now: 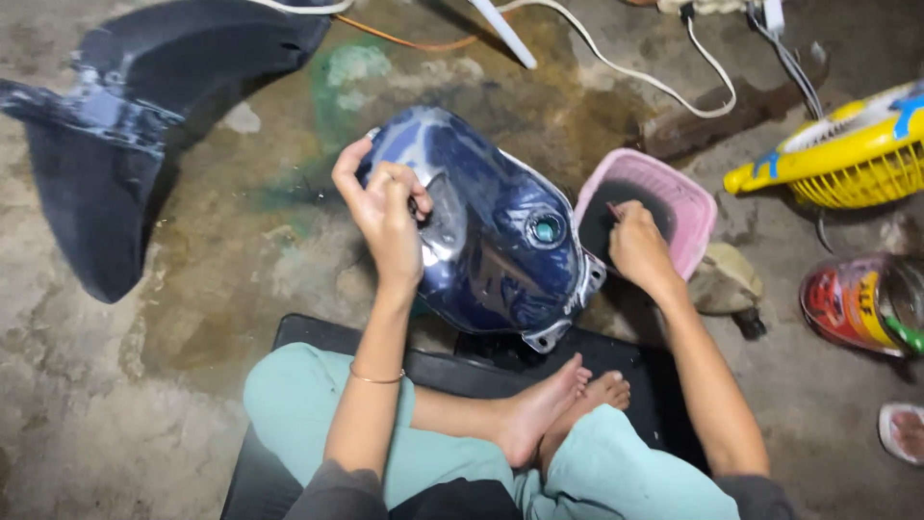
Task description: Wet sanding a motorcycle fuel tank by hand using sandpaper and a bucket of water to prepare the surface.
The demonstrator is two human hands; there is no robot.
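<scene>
Tank [500, 231], dark blue, lay on the floor [144, 385]. We gripped its edge with left hand [385, 207]. Right hand [635, 241], fingers closed, dipped into pink basin [688, 207].

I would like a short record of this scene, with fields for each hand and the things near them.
Left hand: pressed on the blue fuel tank, fingers curled
Right hand: reaching into the pink basin, which holds dark water
Seat: black mat on wet concrete floor
Nearby: dark fender panel, yellow basket, white cable
</scene>
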